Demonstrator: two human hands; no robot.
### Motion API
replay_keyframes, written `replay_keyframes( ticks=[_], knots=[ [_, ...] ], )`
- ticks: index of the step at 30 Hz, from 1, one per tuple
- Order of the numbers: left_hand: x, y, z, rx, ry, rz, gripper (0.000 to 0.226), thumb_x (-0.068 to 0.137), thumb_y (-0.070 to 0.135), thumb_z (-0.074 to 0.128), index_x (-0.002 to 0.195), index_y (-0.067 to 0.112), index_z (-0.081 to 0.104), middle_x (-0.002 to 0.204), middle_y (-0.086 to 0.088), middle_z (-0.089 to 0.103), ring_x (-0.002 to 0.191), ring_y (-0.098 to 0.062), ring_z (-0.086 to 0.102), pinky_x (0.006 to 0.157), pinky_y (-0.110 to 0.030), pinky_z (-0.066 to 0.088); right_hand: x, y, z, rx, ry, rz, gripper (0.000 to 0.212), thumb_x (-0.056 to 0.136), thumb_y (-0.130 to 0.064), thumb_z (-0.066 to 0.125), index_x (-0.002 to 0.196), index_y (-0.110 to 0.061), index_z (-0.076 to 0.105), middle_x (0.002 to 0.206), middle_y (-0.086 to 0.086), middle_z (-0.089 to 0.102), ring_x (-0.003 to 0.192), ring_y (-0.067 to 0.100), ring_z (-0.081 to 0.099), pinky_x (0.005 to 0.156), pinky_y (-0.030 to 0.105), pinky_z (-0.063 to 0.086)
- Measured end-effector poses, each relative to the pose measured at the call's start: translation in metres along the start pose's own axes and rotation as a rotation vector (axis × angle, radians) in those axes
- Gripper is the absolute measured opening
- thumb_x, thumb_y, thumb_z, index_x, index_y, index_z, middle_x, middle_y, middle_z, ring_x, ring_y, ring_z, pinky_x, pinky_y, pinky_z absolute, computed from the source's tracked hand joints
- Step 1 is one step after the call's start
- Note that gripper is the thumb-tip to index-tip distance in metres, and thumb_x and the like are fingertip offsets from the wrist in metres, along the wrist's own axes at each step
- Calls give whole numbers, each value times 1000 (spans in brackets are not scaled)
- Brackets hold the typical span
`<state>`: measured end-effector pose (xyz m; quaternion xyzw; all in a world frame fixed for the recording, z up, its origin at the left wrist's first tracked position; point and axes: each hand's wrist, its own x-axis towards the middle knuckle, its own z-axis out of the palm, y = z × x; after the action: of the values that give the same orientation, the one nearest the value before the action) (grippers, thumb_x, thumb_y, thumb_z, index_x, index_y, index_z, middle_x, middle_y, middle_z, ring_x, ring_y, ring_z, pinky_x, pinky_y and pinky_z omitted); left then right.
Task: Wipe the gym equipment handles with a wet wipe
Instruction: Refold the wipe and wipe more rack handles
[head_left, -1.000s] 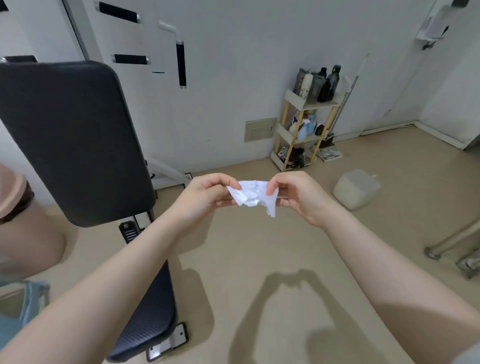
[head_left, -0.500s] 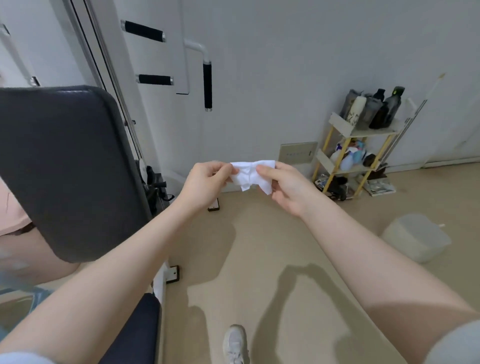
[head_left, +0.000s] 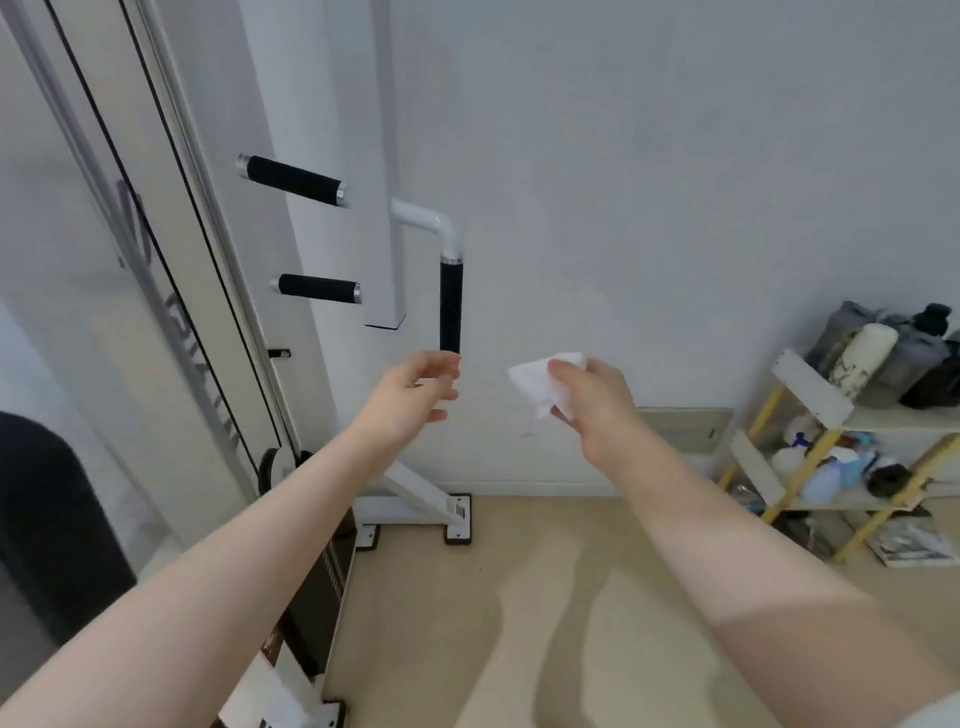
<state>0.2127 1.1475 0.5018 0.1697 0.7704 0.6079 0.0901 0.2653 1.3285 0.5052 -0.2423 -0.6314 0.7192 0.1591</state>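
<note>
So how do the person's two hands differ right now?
The right hand pinches a crumpled white wet wipe; the left hand holds nothing. The left hand's fingers are loosely spread and relaxed, while the right hand's curl round the wipe. The left hand is just below the vertical black handle; the right hand is off to that handle's side. Both are raised toward the white gym machine.

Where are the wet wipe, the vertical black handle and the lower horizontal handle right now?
wet wipe (head_left: 535, 382), head view, on its white crumpled middle.
vertical black handle (head_left: 450, 306), head view, mid-length of the black grip.
lower horizontal handle (head_left: 317, 288), head view, middle of the black grip.
</note>
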Motion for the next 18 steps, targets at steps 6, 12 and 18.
replay_keyframes(
  ticks=[6, 12, 18],
  knots=[
    [126, -3, 9, 99, 214, 12, 37, 95, 21, 49, 132, 18, 46, 122, 4, 55, 101, -11, 55, 93, -29, 44, 128, -18, 34, -272, -63, -232, 15, 84, -14, 50, 97, -9, 55, 95, 3, 59, 81, 19, 54, 65, 26, 41],
    [195, 0, 16, 285, 387, 79, 28, 93, 25, 52, 121, 22, 50, 119, 7, 53, 94, -6, 55, 76, -18, 42, 214, -36, 79, -389, -287, -375, 6, 91, -18, 47, 93, -13, 46, 78, -9, 47, 71, 12, 46, 57, 22, 36],
    [206, -3, 12, 230, 430, 150, 35, 88, 17, 61, 117, 32, 51, 123, 7, 52, 98, -15, 64, 74, -24, 57, 246, -30, 97, 135, -867, -110, 43, 100, -39, 26, 84, -11, 54, 96, 15, 58, 91, 23, 57, 94, 37, 43]
  ],
)
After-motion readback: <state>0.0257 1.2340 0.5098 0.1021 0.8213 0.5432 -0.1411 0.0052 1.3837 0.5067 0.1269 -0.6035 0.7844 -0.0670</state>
